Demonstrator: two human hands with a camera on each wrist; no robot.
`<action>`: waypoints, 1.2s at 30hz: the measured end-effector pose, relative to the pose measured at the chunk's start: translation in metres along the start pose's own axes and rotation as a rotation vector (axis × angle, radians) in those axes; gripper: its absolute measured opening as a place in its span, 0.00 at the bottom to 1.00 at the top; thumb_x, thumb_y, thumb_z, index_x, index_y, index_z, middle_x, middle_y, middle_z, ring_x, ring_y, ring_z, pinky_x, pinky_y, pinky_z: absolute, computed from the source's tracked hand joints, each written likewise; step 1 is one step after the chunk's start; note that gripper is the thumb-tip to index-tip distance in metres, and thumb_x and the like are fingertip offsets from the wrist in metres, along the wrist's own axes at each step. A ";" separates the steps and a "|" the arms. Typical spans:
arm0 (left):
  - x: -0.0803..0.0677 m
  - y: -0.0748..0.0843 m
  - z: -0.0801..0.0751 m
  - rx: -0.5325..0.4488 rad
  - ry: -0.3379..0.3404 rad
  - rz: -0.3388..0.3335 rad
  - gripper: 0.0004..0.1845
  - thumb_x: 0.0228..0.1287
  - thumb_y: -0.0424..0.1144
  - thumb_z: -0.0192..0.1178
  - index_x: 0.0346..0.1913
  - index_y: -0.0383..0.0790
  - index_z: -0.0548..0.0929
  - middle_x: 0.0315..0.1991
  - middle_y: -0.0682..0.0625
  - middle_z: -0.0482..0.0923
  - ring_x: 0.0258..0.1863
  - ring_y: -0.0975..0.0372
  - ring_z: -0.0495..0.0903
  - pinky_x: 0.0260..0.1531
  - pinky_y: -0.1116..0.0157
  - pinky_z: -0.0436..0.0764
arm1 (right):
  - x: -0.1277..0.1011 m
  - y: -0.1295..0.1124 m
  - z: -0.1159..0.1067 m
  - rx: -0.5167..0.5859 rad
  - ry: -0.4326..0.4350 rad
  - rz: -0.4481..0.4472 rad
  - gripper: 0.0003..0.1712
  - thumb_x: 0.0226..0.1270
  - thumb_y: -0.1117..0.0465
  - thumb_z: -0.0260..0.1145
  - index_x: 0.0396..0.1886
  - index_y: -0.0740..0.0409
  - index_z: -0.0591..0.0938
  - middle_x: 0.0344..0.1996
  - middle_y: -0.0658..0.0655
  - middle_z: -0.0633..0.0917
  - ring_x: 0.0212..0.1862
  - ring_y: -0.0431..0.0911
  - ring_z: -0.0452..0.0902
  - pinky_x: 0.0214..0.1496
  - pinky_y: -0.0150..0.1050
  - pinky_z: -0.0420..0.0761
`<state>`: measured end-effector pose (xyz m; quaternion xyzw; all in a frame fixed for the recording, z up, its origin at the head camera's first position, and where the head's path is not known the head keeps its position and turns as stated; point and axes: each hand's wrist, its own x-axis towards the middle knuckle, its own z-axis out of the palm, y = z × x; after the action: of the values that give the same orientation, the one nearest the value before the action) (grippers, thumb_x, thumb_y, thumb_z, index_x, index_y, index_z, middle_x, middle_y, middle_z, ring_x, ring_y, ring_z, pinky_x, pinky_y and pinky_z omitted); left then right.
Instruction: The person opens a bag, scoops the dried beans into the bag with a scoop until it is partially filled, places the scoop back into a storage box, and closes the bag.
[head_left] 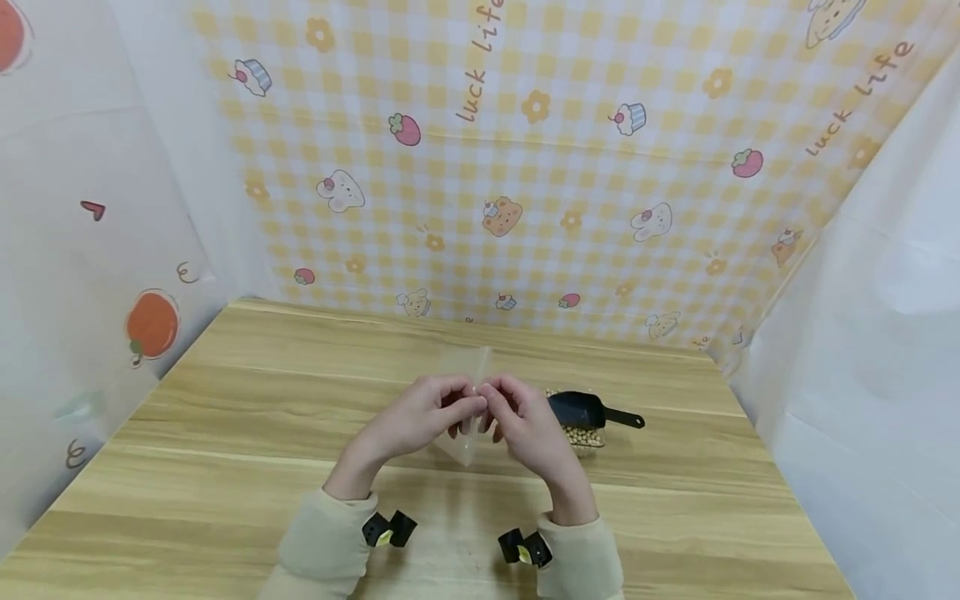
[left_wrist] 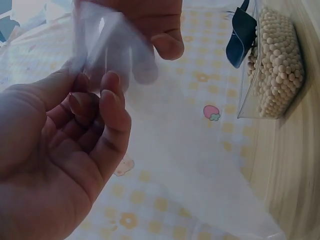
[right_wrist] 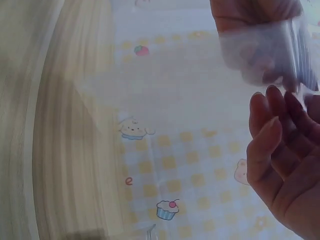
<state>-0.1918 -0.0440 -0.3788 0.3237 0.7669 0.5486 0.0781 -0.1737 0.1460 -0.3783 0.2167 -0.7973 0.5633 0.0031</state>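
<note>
Over the middle of the wooden table (head_left: 225, 433) both hands meet at a small clear plastic bag (head_left: 468, 379). My left hand (head_left: 459, 404) pinches the bag's edge between thumb and fingers, and the left wrist view shows the film (left_wrist: 115, 55) just above those fingertips (left_wrist: 111, 82). My right hand (head_left: 501, 402) pinches the same bag from the other side; in the right wrist view the bag (right_wrist: 270, 50) hangs above its fingers (right_wrist: 272, 107). The bag's lower part hangs down between my hands, with nothing visible inside it.
Just right of my hands a black scoop (head_left: 585, 410) lies on a clear container of pale round beans (head_left: 583, 437), also in the left wrist view as the scoop (left_wrist: 240, 35) and beans (left_wrist: 277, 65). Patterned sheets wall the table at the back and both sides.
</note>
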 end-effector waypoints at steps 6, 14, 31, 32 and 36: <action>0.003 -0.005 0.003 -0.171 0.013 -0.014 0.16 0.77 0.42 0.49 0.34 0.35 0.77 0.25 0.48 0.74 0.25 0.59 0.73 0.26 0.65 0.75 | 0.001 0.002 0.002 0.070 0.016 -0.022 0.14 0.79 0.60 0.49 0.38 0.62 0.79 0.26 0.61 0.80 0.24 0.48 0.75 0.26 0.37 0.78; 0.013 -0.020 0.017 -0.554 0.065 0.038 0.16 0.78 0.37 0.44 0.38 0.27 0.76 0.25 0.44 0.79 0.20 0.61 0.76 0.18 0.72 0.69 | 0.009 0.012 0.017 0.402 0.093 -0.070 0.16 0.79 0.62 0.49 0.34 0.73 0.70 0.20 0.57 0.73 0.17 0.42 0.67 0.19 0.32 0.70; 0.022 -0.022 0.032 -0.668 0.545 0.014 0.15 0.69 0.32 0.48 0.21 0.40 0.71 0.17 0.54 0.71 0.16 0.67 0.71 0.17 0.72 0.72 | 0.018 0.010 0.041 0.746 0.267 0.052 0.14 0.78 0.65 0.45 0.34 0.64 0.74 0.31 0.55 0.79 0.31 0.42 0.78 0.36 0.35 0.80; 0.021 -0.021 0.031 -0.626 0.545 0.013 0.15 0.68 0.32 0.49 0.21 0.38 0.72 0.18 0.54 0.71 0.17 0.67 0.71 0.17 0.72 0.73 | 0.018 0.010 0.040 0.725 0.264 0.056 0.14 0.78 0.64 0.46 0.33 0.64 0.74 0.30 0.55 0.80 0.31 0.42 0.79 0.36 0.35 0.81; 0.017 -0.015 0.022 -0.390 0.491 -0.009 0.15 0.70 0.36 0.54 0.23 0.35 0.72 0.19 0.51 0.69 0.19 0.65 0.69 0.19 0.71 0.70 | 0.017 0.007 0.034 0.510 0.287 0.056 0.15 0.77 0.62 0.49 0.31 0.67 0.74 0.27 0.56 0.79 0.27 0.44 0.79 0.35 0.39 0.82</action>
<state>-0.2004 -0.0197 -0.3970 0.1568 0.6446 0.7469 -0.0463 -0.1833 0.1121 -0.3932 0.1064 -0.6268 0.7705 0.0459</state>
